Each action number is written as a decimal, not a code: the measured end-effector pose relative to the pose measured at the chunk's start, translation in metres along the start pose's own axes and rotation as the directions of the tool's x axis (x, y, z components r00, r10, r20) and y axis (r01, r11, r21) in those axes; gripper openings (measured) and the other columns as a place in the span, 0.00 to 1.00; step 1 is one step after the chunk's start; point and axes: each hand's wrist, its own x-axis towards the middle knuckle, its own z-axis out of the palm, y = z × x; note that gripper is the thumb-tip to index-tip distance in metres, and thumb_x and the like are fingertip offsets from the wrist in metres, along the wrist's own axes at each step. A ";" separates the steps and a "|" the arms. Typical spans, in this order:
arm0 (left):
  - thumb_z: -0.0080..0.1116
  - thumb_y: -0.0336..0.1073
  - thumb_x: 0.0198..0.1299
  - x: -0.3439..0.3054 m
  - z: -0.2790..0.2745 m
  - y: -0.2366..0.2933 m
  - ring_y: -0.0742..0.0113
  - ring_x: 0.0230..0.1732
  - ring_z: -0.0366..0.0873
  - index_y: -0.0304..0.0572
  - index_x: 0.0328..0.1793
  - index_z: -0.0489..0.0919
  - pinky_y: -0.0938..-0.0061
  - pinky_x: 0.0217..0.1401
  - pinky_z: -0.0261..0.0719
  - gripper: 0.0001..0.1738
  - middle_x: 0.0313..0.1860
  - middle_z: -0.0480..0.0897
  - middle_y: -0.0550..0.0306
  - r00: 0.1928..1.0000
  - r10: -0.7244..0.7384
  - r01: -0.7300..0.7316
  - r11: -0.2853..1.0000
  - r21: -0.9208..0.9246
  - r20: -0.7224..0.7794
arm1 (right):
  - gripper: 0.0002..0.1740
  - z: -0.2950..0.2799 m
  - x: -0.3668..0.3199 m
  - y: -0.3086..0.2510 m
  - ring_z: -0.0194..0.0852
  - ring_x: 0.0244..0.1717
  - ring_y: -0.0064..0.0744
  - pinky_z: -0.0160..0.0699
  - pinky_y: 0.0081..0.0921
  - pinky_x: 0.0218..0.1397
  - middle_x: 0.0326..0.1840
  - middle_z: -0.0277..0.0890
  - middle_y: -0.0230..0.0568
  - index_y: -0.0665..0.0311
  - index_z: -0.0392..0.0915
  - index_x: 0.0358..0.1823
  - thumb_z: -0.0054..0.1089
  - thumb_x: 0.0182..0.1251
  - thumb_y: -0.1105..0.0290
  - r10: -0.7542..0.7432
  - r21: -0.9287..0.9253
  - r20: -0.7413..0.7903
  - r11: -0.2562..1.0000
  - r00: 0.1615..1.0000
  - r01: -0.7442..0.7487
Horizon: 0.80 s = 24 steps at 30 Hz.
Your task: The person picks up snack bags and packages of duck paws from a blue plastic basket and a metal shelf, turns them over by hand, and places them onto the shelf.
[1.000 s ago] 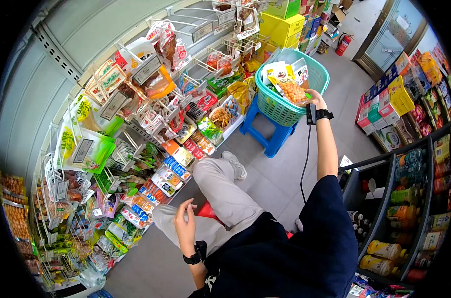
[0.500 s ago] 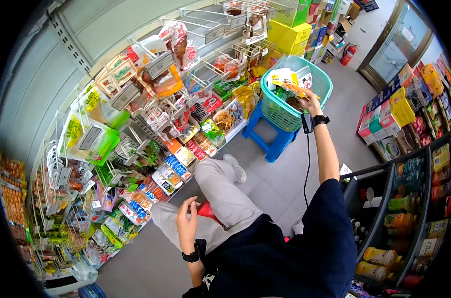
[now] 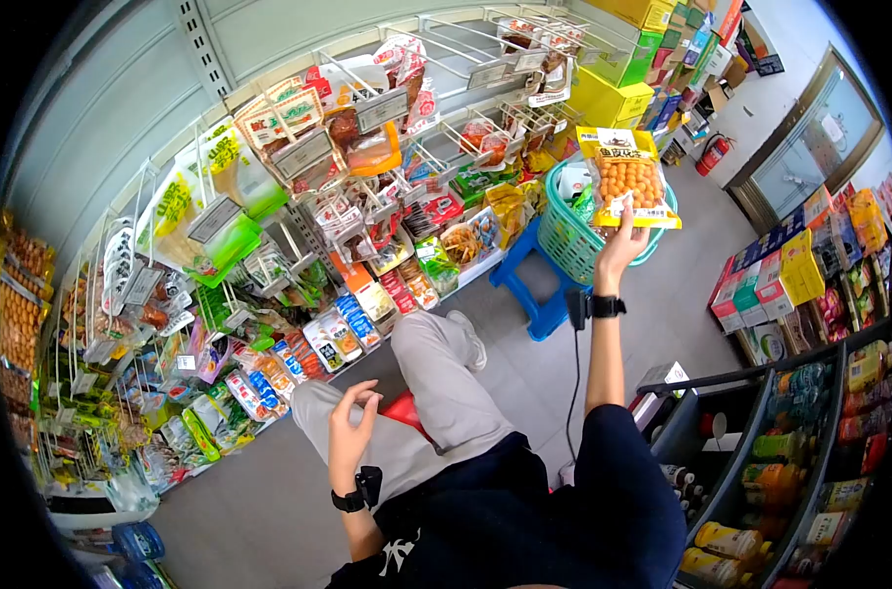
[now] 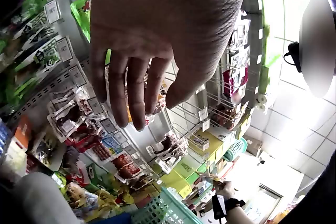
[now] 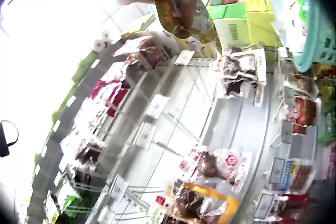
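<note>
From where I'm standing, the person's right hand [image 3: 618, 250] is out at one o'clock, fingers and thumb gripping the lower edge of the yellow bag [image 3: 629, 180]. The bag is upright, its round brown balls facing the person, and it covers part of the green basket [image 3: 570, 234]. That basket sits on a blue stool [image 3: 529, 294], with packets in it. The left hand [image 3: 350, 432] hangs in the air at eleven o'clock, near the person's knee [image 3: 318, 407], fingers relaxed and slightly bent, holding nothing. Racks [image 3: 298, 231] of snack packets run from nine round to twelve o'clock. Stacked boxes [image 3: 770, 280] stand at two o'clock, and a dark shelf [image 3: 750, 393] of drinks is nearer, at three.
</note>
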 end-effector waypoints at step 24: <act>0.40 0.43 0.67 0.024 -0.026 0.082 0.66 0.47 0.75 0.33 0.55 0.73 0.71 0.56 0.66 0.22 0.41 0.80 0.51 0.964 0.148 -0.213 0.928 -0.307 -0.222 | 0.27 0.070 -0.239 -0.106 0.67 0.52 0.31 0.62 0.27 0.58 0.54 0.67 0.44 0.73 0.62 0.56 0.58 0.55 0.74 0.102 0.215 0.505 0.947 0.857 -0.239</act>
